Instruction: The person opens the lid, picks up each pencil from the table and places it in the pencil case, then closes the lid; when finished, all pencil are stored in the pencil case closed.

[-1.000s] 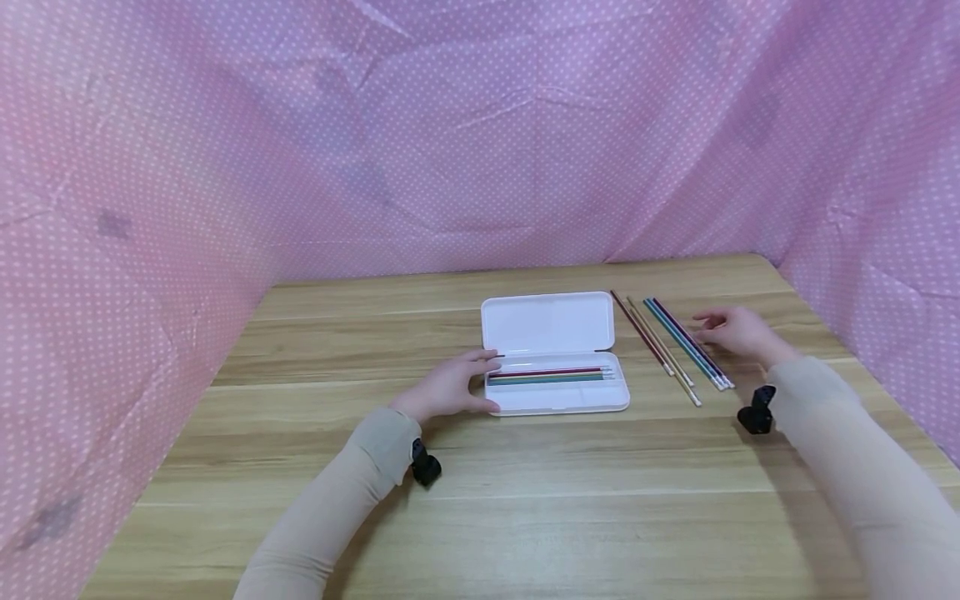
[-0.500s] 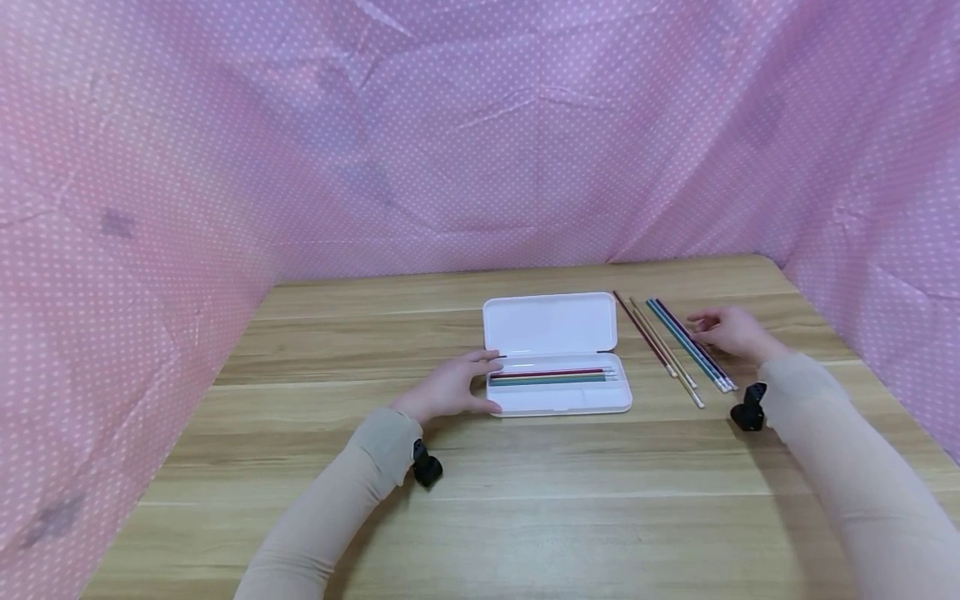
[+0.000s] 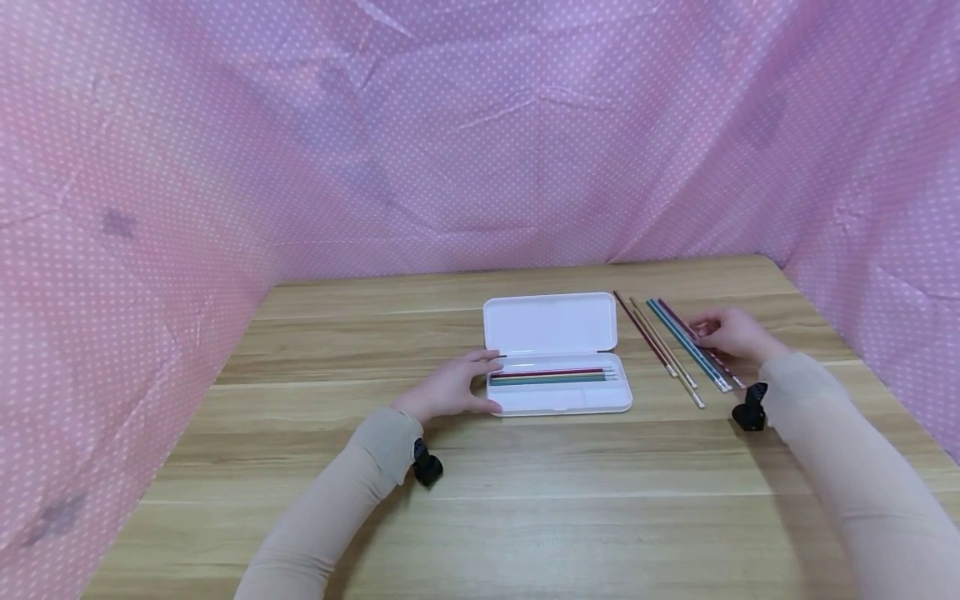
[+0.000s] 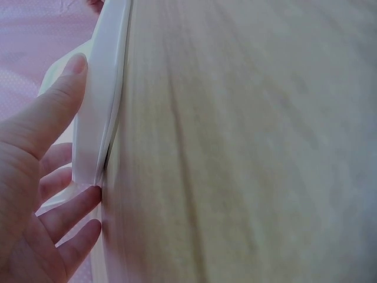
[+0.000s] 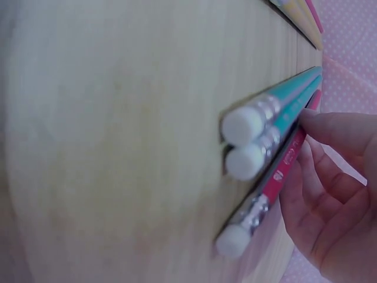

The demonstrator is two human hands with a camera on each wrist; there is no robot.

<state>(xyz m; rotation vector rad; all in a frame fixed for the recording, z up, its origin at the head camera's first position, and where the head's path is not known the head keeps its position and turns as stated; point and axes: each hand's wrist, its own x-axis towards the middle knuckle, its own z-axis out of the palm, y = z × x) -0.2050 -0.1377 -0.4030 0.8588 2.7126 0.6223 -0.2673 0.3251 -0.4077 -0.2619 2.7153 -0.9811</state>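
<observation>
From my remote station I see a white pencil box point(image 3: 540, 400) at the frame's centre, lid point(image 3: 551, 325) laid back; the left hand point(image 3: 448, 387) spreads wide around its left end, thumb and fingers against it, probably to stop it sliding. At right of frame, the right hand point(image 3: 735, 333) pinches a red pencil point(image 5: 275, 175) near mid-length, likely for balance, beside two teal pencils point(image 5: 297, 86).

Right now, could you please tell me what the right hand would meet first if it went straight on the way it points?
Beyond the red pencil it pinches, the right hand would probably meet the two teal pencils first, though depth is hard to judge.
</observation>
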